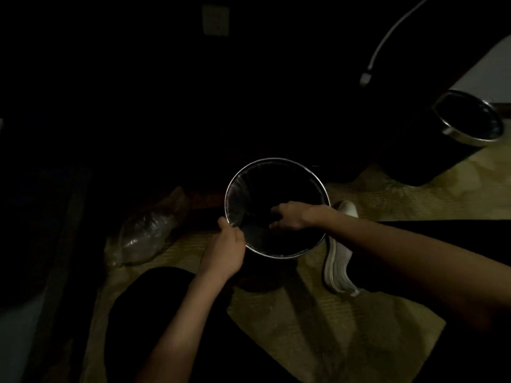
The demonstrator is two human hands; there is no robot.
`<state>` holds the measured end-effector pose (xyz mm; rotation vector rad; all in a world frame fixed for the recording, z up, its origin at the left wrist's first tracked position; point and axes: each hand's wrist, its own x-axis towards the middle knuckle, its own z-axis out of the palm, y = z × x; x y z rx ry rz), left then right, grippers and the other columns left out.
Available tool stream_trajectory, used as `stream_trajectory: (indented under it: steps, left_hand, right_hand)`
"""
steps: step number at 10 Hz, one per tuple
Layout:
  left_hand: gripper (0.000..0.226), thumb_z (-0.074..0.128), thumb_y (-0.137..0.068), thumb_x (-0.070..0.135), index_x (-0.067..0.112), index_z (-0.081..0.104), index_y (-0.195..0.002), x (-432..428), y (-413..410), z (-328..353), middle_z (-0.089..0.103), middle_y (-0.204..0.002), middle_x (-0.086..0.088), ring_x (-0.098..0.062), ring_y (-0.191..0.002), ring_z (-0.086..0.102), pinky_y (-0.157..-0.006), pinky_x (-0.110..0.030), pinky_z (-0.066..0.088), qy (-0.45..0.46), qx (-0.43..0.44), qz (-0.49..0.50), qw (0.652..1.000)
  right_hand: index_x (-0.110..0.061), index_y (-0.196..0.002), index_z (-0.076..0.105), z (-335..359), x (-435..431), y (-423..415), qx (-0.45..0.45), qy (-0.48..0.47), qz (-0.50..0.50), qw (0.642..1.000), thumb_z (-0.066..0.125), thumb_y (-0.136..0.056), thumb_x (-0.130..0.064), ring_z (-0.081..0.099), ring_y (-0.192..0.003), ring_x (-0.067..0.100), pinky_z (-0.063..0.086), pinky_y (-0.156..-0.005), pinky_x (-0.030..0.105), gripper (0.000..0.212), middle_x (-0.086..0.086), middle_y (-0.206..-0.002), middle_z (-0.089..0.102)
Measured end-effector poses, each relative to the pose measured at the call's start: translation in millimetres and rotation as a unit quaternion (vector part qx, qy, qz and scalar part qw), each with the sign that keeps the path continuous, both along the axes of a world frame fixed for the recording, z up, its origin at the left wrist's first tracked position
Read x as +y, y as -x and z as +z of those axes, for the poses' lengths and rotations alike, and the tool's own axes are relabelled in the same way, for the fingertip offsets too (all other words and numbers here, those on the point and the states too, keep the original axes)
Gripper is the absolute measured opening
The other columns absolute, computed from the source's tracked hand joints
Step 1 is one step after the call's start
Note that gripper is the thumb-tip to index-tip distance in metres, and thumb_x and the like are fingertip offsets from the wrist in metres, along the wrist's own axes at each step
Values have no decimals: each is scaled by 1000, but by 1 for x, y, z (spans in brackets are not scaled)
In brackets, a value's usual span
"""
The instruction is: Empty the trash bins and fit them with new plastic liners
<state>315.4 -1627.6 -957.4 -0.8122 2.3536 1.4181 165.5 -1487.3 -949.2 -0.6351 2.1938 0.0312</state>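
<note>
Near bin [277,161] standing on the floor [387,200], thin clear liner [240,189] lying inside. Left hand [225,251] pinching liner film at the near-left rim; right hand [291,217] reaching inside, fingers loosely curled, pressing film down. Second bin [470,139] far right; lining too dim to judge. Crumpled clear bag [146,233] lying left. Judging: fitting under way, unfinished.

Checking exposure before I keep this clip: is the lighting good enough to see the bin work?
Head view: heavily underexposed, upper half nearly black; only the near bin's rim, left hand, right hand and the floor mat read clearly; the bin's inside is dim.
</note>
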Motion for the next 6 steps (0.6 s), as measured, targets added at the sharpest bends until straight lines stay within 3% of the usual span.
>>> stream_trajectory:
  steps: [1, 2, 3, 4, 5, 6]
  left_hand:
    - [15, 29, -104, 28, 14, 33, -106, 0, 3, 8, 67, -81, -18, -32, -65, 67, -70, -51, 57, -3, -2, -8, 1000]
    - [15, 30, -104, 26, 12, 35, -105, 0, 8, 14, 68, -83, -18, -31, -69, 67, -73, -45, 56, 18, -11, 1, 1000]
    - [14, 31, -105, 24, 11, 37, -107, 4, 6, 17, 63, -98, -13, -35, -97, 62, -75, -35, 43, 37, -24, 16, 999]
    - [19, 32, -106, 27, 12, 41, -115, 3, 4, 20, 59, -99, 0, -30, -106, 59, -77, -29, 38, 44, -30, 24, 998]
    - [32, 31, -106, 36, 17, 47, -127, 9, 6, 40, 66, -110, -7, -29, -106, 62, -87, -36, 48, 125, -48, 27, 991]
    - [39, 32, -104, 43, 26, 57, -128, 26, 7, 96, 69, -107, 5, -13, -99, 64, -86, -34, 50, 190, 49, 73, 978]
  right_hand:
    - [-22, -133, 57, 26, 21, 3, 32, 46, -20, 998, 55, -95, -46, 58, -120, 28, 46, -98, 34, 45, 8, -129, 63]
    - [-22, -132, 57, 38, 29, 6, 63, 89, -3, 994, 54, -97, -42, 58, -121, 28, 45, -101, 35, 40, 9, -130, 63]
    - [-23, -133, 56, 38, 38, 2, 61, 121, 12, 991, 51, -99, -40, 57, -122, 28, 45, -102, 36, 38, 9, -130, 62]
    - [-24, -132, 56, 34, 47, 1, 42, 163, 27, 985, 52, -98, -41, 59, -117, 27, 47, -98, 36, 38, 8, -126, 64]
    - [-23, -130, 58, 45, 63, 4, 20, 219, 26, 975, 54, -99, -37, 62, -111, 22, 50, -94, 36, 34, 4, -120, 66]
    - [-23, -123, 63, 92, 82, 11, 15, 290, -34, 956, 56, -99, -32, 65, -102, 15, 51, -85, 29, 27, -2, -109, 69]
